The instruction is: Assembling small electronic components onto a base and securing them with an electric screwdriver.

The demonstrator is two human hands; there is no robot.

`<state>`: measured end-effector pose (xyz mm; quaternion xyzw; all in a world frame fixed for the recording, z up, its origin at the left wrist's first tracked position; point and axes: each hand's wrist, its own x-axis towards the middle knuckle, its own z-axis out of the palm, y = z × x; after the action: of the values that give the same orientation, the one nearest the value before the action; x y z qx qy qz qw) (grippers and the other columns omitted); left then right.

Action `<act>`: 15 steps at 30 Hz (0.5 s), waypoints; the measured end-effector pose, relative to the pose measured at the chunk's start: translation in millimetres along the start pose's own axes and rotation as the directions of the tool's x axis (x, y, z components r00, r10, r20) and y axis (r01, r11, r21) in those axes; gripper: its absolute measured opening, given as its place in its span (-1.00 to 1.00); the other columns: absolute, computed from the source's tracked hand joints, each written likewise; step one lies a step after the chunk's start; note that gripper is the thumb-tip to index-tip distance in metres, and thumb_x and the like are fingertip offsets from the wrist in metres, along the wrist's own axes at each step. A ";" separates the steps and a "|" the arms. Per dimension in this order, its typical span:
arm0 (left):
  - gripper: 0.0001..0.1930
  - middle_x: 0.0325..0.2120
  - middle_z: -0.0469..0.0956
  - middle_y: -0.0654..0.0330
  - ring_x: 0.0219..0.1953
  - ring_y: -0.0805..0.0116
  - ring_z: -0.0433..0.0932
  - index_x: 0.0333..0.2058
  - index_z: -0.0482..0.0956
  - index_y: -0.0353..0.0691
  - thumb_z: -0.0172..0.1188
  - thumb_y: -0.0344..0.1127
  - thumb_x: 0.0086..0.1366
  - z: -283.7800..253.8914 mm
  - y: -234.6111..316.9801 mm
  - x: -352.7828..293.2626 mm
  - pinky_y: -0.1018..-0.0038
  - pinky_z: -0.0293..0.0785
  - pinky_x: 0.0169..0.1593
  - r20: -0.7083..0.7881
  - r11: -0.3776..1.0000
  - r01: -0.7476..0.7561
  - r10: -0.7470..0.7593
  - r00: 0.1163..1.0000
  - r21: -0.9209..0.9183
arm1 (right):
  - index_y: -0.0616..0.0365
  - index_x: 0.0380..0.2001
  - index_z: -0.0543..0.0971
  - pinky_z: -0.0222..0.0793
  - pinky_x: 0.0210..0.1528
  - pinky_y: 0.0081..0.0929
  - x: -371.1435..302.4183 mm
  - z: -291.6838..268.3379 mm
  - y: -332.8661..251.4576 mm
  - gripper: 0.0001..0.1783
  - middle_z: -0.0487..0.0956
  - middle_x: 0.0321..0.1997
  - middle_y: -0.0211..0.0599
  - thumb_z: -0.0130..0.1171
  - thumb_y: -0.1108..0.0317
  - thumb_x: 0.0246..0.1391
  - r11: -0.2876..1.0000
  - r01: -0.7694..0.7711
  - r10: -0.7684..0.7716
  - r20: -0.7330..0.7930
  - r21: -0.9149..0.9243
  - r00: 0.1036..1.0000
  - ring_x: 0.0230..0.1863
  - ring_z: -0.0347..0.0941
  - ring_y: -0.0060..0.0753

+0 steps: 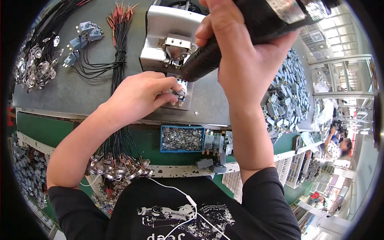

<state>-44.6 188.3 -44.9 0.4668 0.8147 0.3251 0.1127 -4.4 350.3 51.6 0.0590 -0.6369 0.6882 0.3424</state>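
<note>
My right hand (244, 60) is wrapped round a thick black handheld tool (204, 60), which looks like a power screwdriver. Its tapered end points down and left, close above a small grey switch-like part (181, 93) with brass terminals. That part rests on a metal plate (185, 106) before a silver-white bench device (172, 24). My left hand (140, 90) reaches in from the left, with thumb and forefinger closed at the edge of the part. The tool's tip and any screw under it cannot be made out.
A bundle of black wires (119, 60) with red ends runs down left of the device. A blue tray (182, 139) of small metal pieces sits near me. Grey switches (288, 92) pile up at right. Round metal parts (38, 70) hang on wires at far left. Another person (334, 148) is at right.
</note>
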 end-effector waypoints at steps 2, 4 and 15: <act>-0.79 -0.37 0.63 0.21 -0.23 0.13 0.64 -0.13 0.63 -0.04 0.32 -0.16 0.32 1.1 -0.8 0.6 0.22 0.57 -0.19 -0.007 0.999 -0.020 0.020 1.000 0.027 | 0.29 0.04 0.36 0.55 -0.45 -0.56 3.5 7.3 -3.2 -0.52 0.64 -0.31 -0.23 0.36 0.65 0.13 0.994 0.082 -0.076 -0.073 0.074 0.994 -0.43 0.60 -0.52; -0.79 -0.37 0.62 0.21 -0.22 0.13 0.64 -0.13 0.63 -0.04 0.32 -0.16 0.32 1.4 -1.8 0.4 0.22 0.58 -0.18 0.000 1.000 -0.014 0.014 1.000 0.018 | 0.28 0.04 0.35 0.54 -0.46 -0.56 16.1 13.7 -0.6 -0.52 0.63 -0.31 -0.24 0.37 0.63 0.14 0.990 0.124 -0.119 -0.076 0.066 0.990 -0.45 0.59 -0.52; -0.80 -0.36 0.60 0.20 -0.19 0.11 0.64 -0.14 0.61 -0.07 0.27 -0.16 0.35 0.0 -3.1 -2.4 0.20 0.58 -0.12 0.000 0.999 -0.018 0.018 1.000 0.045 | 0.20 0.06 0.31 0.50 -0.45 -0.58 31.9 32.0 32.5 -0.49 0.60 -0.29 -0.30 0.36 0.60 0.14 0.895 0.388 -0.409 0.060 0.220 0.911 -0.44 0.54 -0.58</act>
<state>-45.4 185.3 -47.2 0.4765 0.8176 0.3076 0.0993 -57.7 335.1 46.8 0.2589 -0.5548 0.6607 0.4344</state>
